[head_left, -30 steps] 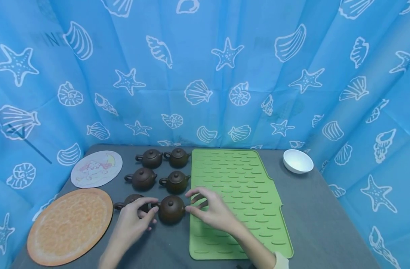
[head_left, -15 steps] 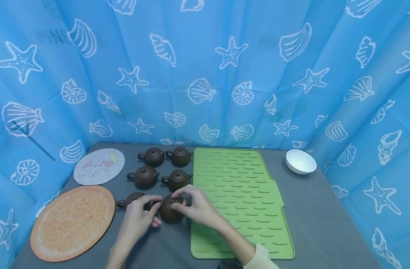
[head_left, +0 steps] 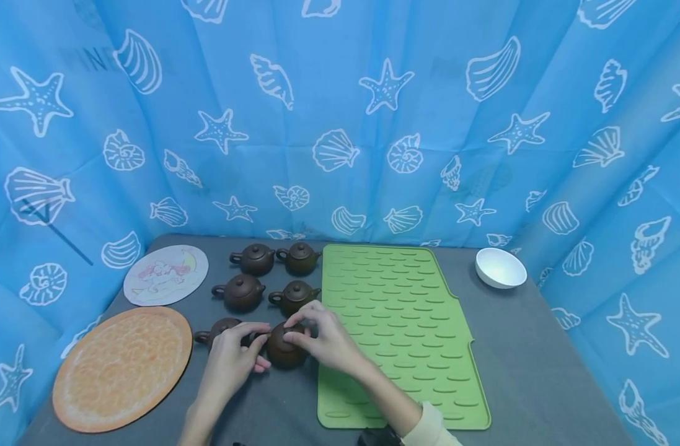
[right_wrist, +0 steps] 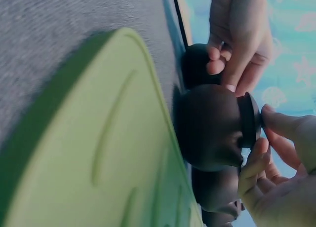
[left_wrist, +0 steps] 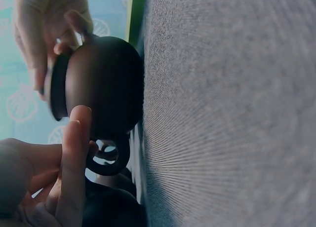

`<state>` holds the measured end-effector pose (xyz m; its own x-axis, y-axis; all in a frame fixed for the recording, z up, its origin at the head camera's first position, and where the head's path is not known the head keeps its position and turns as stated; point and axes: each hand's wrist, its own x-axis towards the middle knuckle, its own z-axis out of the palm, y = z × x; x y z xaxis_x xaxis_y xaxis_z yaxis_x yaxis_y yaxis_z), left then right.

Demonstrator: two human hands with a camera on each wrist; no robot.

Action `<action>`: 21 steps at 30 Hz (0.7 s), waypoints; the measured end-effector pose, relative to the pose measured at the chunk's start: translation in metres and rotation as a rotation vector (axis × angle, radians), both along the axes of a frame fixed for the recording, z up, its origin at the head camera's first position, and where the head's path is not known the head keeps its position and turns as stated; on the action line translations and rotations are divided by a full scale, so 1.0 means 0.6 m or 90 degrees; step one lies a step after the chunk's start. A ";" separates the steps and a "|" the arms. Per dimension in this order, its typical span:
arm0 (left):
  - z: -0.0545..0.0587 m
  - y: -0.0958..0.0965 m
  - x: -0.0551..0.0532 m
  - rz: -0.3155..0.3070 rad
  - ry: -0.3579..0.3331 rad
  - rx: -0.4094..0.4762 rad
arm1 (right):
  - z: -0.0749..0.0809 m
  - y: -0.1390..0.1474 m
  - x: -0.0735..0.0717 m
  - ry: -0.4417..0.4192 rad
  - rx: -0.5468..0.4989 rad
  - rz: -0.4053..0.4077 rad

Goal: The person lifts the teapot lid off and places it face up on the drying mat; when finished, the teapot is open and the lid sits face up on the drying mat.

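A dark brown clay teapot point(head_left: 284, 355) stands on the grey cloth at the left edge of the green mat. My left hand point(head_left: 232, 358) holds it at its looped handle point(left_wrist: 123, 158), finger and thumb close against the body. Above it, my right hand point(head_left: 331, 344) pinches the knob of the lid point(right_wrist: 251, 121). In both wrist views the lid sits slightly raised and tilted at the mouth of the pot. Partly behind my left hand is another brown teapot point(head_left: 219, 331), its handle pointing left.
Several more brown teapots, including a far one point(head_left: 299, 258), stand in rows behind. The ridged green mat point(head_left: 395, 334) lies right of them, with a white bowl point(head_left: 500, 269) beyond. Left are an orange round mat point(head_left: 122, 368) and a white round picture mat point(head_left: 165, 275).
My right hand has moved left from beside the spout to the top of the teapot, and its fingers have taken hold of the lid knob. The left hand stays at the handle.
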<state>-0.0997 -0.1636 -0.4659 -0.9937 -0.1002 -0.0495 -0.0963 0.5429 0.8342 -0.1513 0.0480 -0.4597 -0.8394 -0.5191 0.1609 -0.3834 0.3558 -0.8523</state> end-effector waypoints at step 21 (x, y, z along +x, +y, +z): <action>-0.002 0.002 -0.001 0.009 -0.009 0.020 | 0.020 0.106 0.016 -0.079 -0.128 0.030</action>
<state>-0.1002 -0.1623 -0.4672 -0.9914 -0.1129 -0.0667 -0.1158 0.5152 0.8492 -0.1415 0.1114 -0.4478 -0.8349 -0.5261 0.1616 -0.2829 0.1583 -0.9460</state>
